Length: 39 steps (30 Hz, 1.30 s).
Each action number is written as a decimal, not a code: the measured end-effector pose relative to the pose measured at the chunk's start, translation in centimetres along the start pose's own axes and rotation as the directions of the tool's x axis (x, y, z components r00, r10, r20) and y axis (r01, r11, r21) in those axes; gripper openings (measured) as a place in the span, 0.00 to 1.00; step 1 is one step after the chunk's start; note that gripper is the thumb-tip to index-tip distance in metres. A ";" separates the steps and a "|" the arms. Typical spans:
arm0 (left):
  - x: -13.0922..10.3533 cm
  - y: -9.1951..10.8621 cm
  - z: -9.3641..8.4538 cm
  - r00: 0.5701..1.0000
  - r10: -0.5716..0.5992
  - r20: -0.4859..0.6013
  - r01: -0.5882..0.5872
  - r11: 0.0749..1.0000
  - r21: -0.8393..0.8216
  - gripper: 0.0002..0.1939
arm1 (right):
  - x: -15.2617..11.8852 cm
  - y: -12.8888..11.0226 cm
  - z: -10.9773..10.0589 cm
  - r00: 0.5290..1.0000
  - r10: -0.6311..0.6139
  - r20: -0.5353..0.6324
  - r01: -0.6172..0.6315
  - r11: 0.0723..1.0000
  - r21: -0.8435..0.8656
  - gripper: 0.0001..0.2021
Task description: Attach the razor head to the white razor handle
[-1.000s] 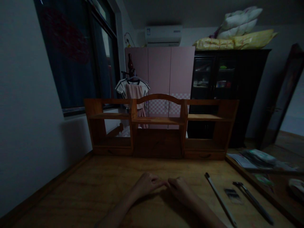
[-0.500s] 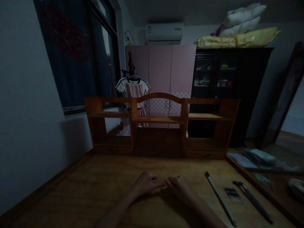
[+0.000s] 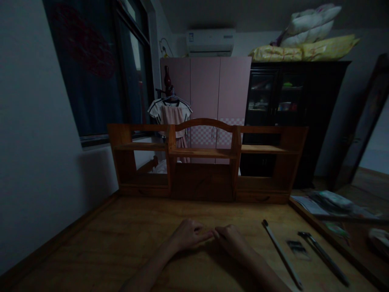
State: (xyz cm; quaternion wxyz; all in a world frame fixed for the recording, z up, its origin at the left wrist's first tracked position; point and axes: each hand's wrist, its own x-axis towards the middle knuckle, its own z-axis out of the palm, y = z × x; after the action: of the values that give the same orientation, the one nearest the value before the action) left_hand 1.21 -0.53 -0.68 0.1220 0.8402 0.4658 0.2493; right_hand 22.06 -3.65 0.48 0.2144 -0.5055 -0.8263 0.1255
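Observation:
My left hand (image 3: 189, 234) is low over the wooden tabletop (image 3: 121, 239), fingers curled and one finger pointing right. Its fingertip meets the fingers of my right hand (image 3: 230, 239), which are bent and pressed together. Whether anything small is between the fingertips is too dark to tell. To the right of my right hand lie a long thin rod (image 3: 282, 255) with a dark end, a small clear packet (image 3: 298, 249) with dark contents, and a dark long-handled tool (image 3: 325, 259).
A wooden shelf unit (image 3: 202, 153) stands along the table's back edge. The wall (image 3: 60, 190) borders the left side. Beyond the raised right edge are papers and a plastic bag (image 3: 334, 200). Pink and black cabinets stand behind.

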 end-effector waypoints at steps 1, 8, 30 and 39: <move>0.0 0.0 0.0 1.000 0.002 0.003 -0.002 1.000 0.000 0.31 | 0.0 0.0 0.0 1.000 -0.001 -0.001 0.001 1.000 -0.001 0.21; 0.0 0.2 -0.2 1.000 -0.003 0.013 0.003 1.000 -0.008 0.31 | 0.0 0.5 0.4 1.000 -0.011 -0.025 0.010 1.000 -0.016 0.21; 0.1 0.2 -0.7 0.999 0.030 0.023 -0.029 0.998 -0.063 0.29 | 0.0 0.7 0.4 0.999 -0.012 -0.029 0.012 1.000 0.026 0.24; 0.1 0.2 -0.8 0.999 0.035 0.008 -0.034 0.998 -0.046 0.29 | -0.1 0.4 0.1 1.000 -0.002 -0.018 0.002 1.000 0.025 0.24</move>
State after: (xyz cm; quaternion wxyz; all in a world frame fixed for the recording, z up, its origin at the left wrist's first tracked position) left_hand 0.97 -0.60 0.16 0.1392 0.8462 0.4449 0.2583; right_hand 22.34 -3.55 0.22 0.2281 -0.5030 -0.8233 0.1310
